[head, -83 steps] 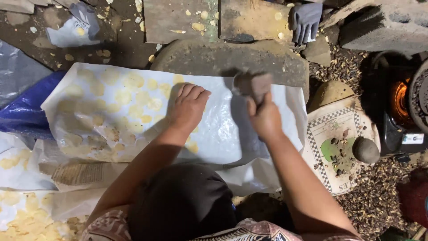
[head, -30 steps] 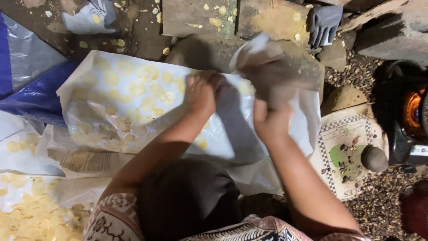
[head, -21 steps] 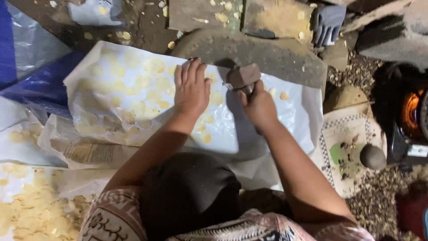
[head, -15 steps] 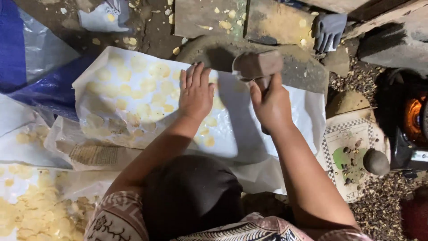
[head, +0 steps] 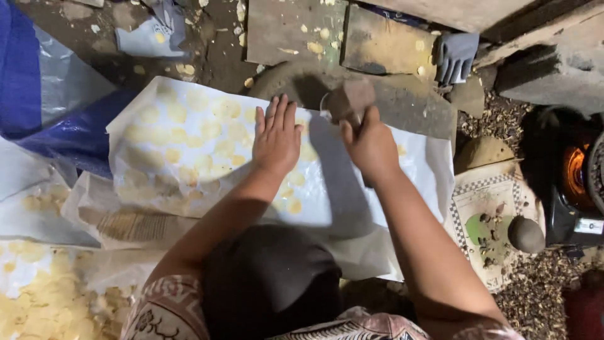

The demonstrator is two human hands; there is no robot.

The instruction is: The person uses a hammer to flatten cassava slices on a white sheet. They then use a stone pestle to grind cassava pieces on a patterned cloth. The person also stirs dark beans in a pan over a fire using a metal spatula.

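Plastic sheet (head: 377, 208) under flat left hand (head: 275, 135); right hand (head: 371, 146) raises mallet (head: 350, 99).

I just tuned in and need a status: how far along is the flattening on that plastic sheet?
Done: many flattened yellow discs cover the white plastic sheet, and a heap of flakes lies at lower left. In hand: the right hand holds a hammer raised over the flat stone; the left hand presses the sheet. What remains is not visible.
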